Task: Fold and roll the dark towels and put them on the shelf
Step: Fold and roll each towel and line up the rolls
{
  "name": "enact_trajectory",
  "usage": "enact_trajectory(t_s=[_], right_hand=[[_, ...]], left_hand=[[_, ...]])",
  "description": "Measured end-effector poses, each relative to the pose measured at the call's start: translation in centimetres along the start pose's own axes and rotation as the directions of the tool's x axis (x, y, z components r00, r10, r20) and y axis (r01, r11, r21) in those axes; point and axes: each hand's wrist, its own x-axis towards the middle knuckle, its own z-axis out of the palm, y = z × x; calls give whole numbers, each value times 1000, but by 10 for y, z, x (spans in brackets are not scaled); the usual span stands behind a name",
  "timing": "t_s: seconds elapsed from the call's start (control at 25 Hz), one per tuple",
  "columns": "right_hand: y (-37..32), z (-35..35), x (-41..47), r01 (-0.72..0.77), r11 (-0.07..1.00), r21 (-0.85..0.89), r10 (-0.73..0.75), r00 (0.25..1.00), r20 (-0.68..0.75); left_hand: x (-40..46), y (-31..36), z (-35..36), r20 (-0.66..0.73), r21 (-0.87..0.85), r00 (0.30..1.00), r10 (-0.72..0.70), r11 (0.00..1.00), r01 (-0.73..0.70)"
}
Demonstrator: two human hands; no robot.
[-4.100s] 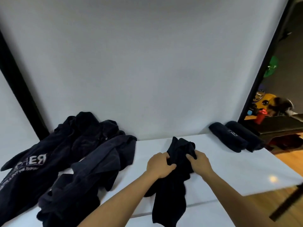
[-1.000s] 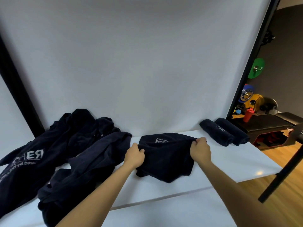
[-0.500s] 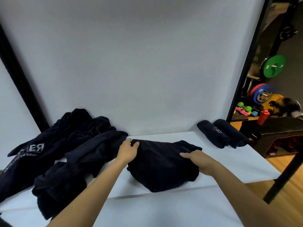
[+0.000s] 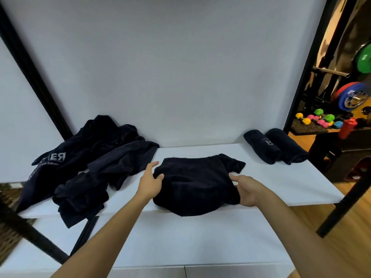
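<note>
Far to the right of the grip, beyond a black post point(image 4: 307, 63), a green weight plate point(image 4: 364, 59) hangs above a blue and red plate point(image 4: 350, 97). Below them lie coloured dumbbells point(image 4: 319, 119), beside a red bottle point(image 4: 346, 128) standing on a dark bench point(image 4: 345, 157) over wooden floor point(image 4: 341, 237).

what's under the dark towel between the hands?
The folded dark towel lies on the white shelf board, its near edge overhanging the front. Left hand and right hand hold its sides. Whatever lies beneath the cloth is covered.
</note>
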Motion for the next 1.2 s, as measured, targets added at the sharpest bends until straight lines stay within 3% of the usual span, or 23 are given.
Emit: enact_trajectory(t_s=[0.24,0.36,0.44,0.56,0.64,0.8,0.96,1.04,1.08,1.16,1.2], right_hand=[[-69,20,-46,376,923,77,-362,920,-154],[-124,44,-82,642,763,74,-621,760,-190],[-144,62,-107,737,675,-31,-730,662,-170],[-140,78,-124,650,681,-337,-695,719,-15],[-133,84,-125,684,669,-291,-727,683,-64],[-125,91,-125,729,643,-236,-766,618,-178],[-134,85,-132,671,585,-456,-770,635,-53],[-145,84,-140,516,432,-740,-763,646,5],[-151,84,-141,391,302,-869,-757,653,31],[-164,79,-135,198,78,-977,-743,665,76],[-172,75,-130,159,36,-987,-739,668,80]], left_hand=[[27,46,-54,26,-85,978,207,975,-205],[41,103,-94,-63,-228,959,277,931,-284],[47,133,-117,-94,-351,948,303,881,-317],[40,147,-136,152,-394,924,351,879,-269],[33,141,-140,229,-312,904,360,907,-282],[31,124,-148,83,-230,917,391,903,-364],[42,125,-158,-35,-255,921,388,888,-383],[45,129,-161,-47,-144,907,419,895,-422],[47,132,-163,-5,-54,899,439,897,-438],[49,138,-168,183,141,878,442,872,-468],[50,141,-169,267,209,866,422,852,-479]])
